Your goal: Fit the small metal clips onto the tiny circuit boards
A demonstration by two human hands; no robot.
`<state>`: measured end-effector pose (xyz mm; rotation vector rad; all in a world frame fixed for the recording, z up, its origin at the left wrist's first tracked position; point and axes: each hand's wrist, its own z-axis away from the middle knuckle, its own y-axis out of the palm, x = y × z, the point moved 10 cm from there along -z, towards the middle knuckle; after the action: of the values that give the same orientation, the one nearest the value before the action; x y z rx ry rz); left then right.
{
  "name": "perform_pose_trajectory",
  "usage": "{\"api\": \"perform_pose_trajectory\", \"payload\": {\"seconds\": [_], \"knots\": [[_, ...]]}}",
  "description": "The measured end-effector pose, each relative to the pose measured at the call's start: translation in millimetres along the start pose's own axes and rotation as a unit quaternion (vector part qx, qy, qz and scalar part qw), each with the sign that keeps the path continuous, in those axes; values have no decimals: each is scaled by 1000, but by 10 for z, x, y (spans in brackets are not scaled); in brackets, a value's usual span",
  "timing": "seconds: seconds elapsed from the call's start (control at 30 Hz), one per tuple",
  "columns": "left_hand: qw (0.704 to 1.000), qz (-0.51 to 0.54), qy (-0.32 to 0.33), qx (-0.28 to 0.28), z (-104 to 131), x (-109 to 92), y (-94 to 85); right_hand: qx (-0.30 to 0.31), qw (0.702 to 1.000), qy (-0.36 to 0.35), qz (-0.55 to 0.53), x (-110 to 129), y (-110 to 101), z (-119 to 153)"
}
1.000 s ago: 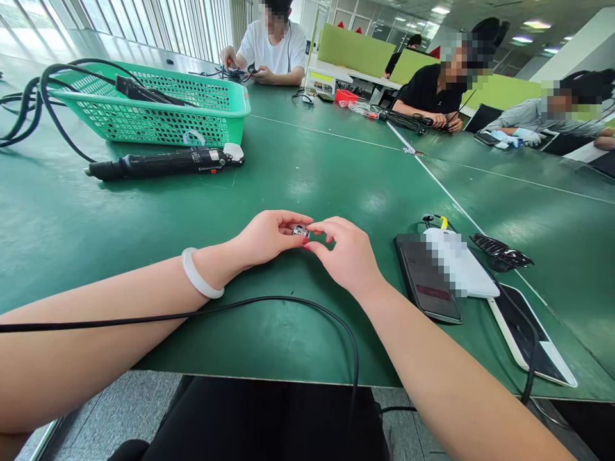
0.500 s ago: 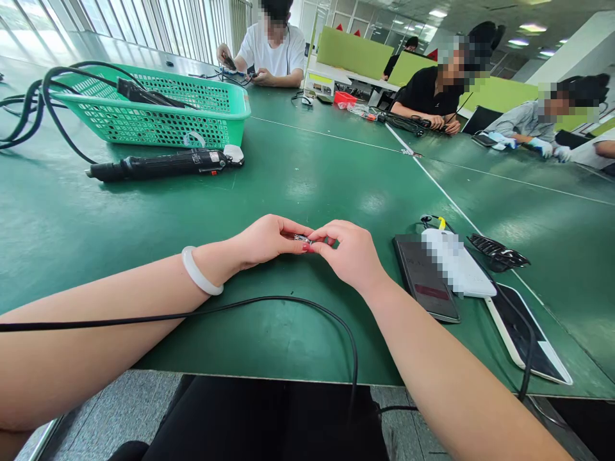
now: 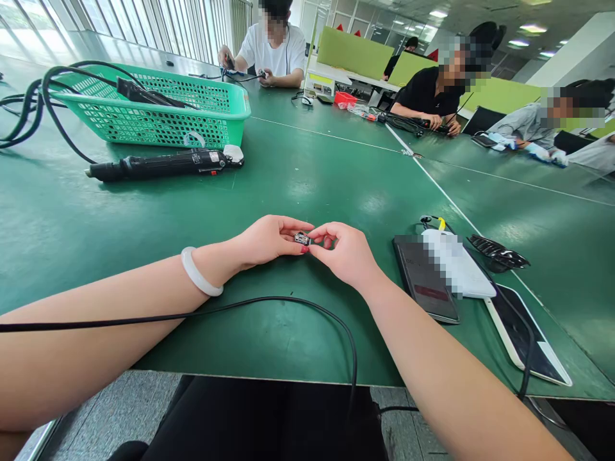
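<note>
A small black-and-silver part (image 3: pixel 302 239), too small to name its kind, is held just above the green table (image 3: pixel 269 192). My left hand (image 3: pixel 269 241) pinches it from the left between thumb and fingers. From the other side, my right hand (image 3: pixel 343 248) has its thumb and fingertips closed at the part's right end, with the other fingers curled. A white bangle (image 3: pixel 200 271) circles my left wrist. Below both hands, a thin black cable (image 3: pixel 269 298) passes over my left forearm and bends down past the table's front edge.
Far left stands a green mesh basket (image 3: pixel 163 121) with black cables, and a black electric screwdriver (image 3: pixel 163 165) lies before it. Right of my hands are a dark phone (image 3: pixel 423 282), a white device (image 3: pixel 456 262), another phone (image 3: pixel 528 330) and a crumpled black item (image 3: pixel 500 251). Several people sit across the table.
The small part has turned between my fingers, so more of its patterned face shows. My right fingertips have shifted slightly at its end. My arms stay nearly in place.
</note>
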<state>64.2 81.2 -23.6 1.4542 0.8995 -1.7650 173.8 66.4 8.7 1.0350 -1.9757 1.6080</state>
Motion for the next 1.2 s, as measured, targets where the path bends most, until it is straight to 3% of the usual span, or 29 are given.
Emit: {"api": "perform_pose_trajectory", "payload": {"seconds": [0.53,1.0,1.2], "knots": [[999,52,-14,-8,17,11,8,-59,997,-30,36,-23,-155,-56],[998,58,-10,-13,6,10,-2,-56,997,-32,41,18,-101,-55],[988,136,-17,-66,40,16,-66,-71,996,-44,32,130,-50,-10]]}}
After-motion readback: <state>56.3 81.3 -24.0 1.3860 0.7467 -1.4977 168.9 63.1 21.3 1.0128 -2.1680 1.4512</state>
